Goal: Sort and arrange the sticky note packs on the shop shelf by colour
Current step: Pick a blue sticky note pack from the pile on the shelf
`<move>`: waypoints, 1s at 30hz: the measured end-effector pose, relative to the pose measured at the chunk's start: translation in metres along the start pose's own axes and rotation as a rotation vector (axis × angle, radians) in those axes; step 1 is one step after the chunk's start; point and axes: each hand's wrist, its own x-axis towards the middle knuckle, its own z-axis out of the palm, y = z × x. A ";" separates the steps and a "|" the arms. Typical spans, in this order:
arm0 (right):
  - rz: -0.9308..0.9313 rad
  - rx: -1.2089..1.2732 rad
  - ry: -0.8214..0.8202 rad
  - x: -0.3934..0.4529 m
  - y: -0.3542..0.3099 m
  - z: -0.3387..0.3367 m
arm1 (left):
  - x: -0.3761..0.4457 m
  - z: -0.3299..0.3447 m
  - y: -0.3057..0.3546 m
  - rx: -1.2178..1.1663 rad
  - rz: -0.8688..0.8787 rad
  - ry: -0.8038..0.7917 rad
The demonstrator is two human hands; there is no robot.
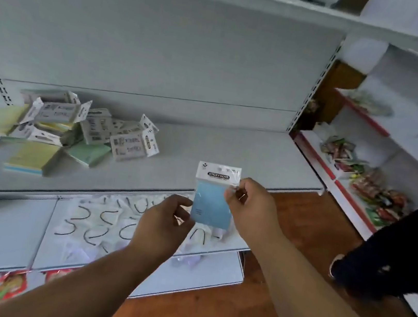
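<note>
Blue sticky note pack (212, 202) sits upright at frame centre, before the shelf (231, 148) edge, pinched by 2 hands: right hand (252, 208) clamps its right edge, left hand (165, 222) its lower left. Jumbled packs (66, 126) lie left.

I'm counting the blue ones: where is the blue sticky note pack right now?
In the head view, right of centre: the blue sticky note pack is held upright between both hands, left hand and right hand, just before the shelf's front edge.
</note>
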 end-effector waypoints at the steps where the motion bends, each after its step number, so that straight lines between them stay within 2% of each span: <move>1: 0.014 -0.043 -0.016 0.009 0.016 -0.016 | 0.006 0.021 0.015 0.009 0.005 -0.025; 5: 0.112 -0.150 -0.062 0.048 0.075 -0.075 | 0.031 0.094 0.071 0.015 0.038 -0.082; 8: 0.129 -0.183 -0.085 0.083 0.107 -0.095 | 0.053 0.123 0.097 0.021 0.040 -0.093; 14: 0.093 -0.180 -0.069 0.155 0.142 -0.082 | 0.125 0.146 0.115 0.079 0.018 -0.089; 21: 0.069 -0.318 -0.152 0.253 0.170 -0.087 | 0.217 0.179 0.148 0.188 -0.010 -0.129; 27: 0.022 -0.283 -0.254 0.328 0.211 -0.077 | 0.275 0.220 0.170 0.356 -0.054 -0.050; 30: -0.030 -0.285 -0.307 0.360 0.227 -0.070 | 0.291 0.239 0.182 0.383 -0.137 0.011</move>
